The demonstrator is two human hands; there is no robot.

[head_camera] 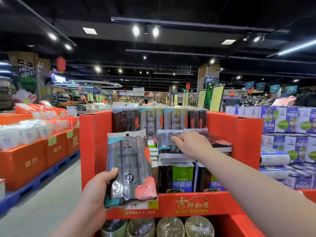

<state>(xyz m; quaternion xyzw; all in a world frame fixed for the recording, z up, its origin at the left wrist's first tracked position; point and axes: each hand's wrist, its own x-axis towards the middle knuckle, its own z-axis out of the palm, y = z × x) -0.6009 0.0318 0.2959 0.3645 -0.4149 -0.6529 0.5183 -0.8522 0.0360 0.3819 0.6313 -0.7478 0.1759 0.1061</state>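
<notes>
One head-worn wide-angle view faces forward and slightly down, near the red display stand [222, 204], nearer still the pack [130, 168] in the left hand [95, 190] (the ceiling [188, 7] fills the top).
</notes>
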